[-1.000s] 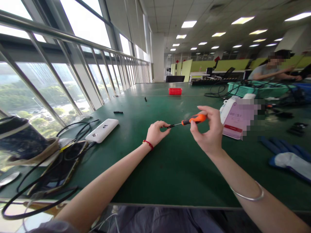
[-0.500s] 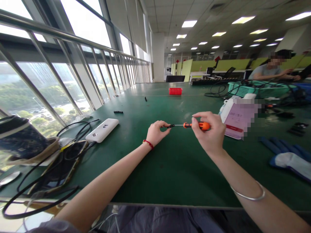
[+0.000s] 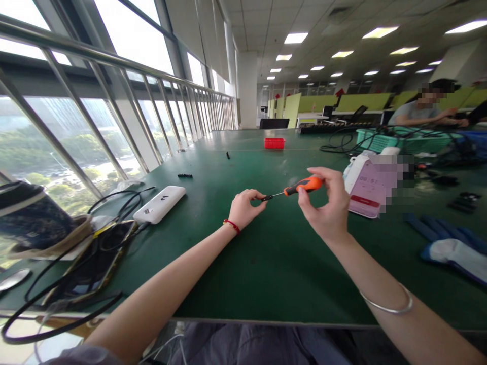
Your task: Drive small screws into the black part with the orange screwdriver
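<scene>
1. Versus half a second ago, our right hand [image 3: 327,208] has tipped the screwdriver [image 3: 300,188]. The handle end sits higher now; it was level then. The tilt matches the frame from a second ago.
2. Our left hand [image 3: 243,207] hasn't shifted, and the clutter on the bench [image 3: 266,263] is unchanged.
3. The screwdriver's long axis runs left-right across the view. The orange handle is high on the right and the shaft slopes down to the left. The tip points left, at our left hand.
4. We hold it in the air above the bench, between our two hands, mid view.
5. Our right fingers [image 3: 304,200] are closed around the handle with the thumb on top, gripping the screwdriver.
6. Our left fingers [image 3: 254,195] are pinched shut on a small black part [image 3: 267,197], which meets the tip. It's too small for us to tell what it is.
7. The white power bank [image 3: 160,204] lies left of our left hand, well apart. The pink pouch [image 3: 371,190] is just beyond our right hand, and the blue gloves [image 3: 449,243] are further right. The red bin [image 3: 274,143] is far back on the bench.
8. Another person [image 3: 422,109] sits at the far right, arms on their own desk.
</scene>
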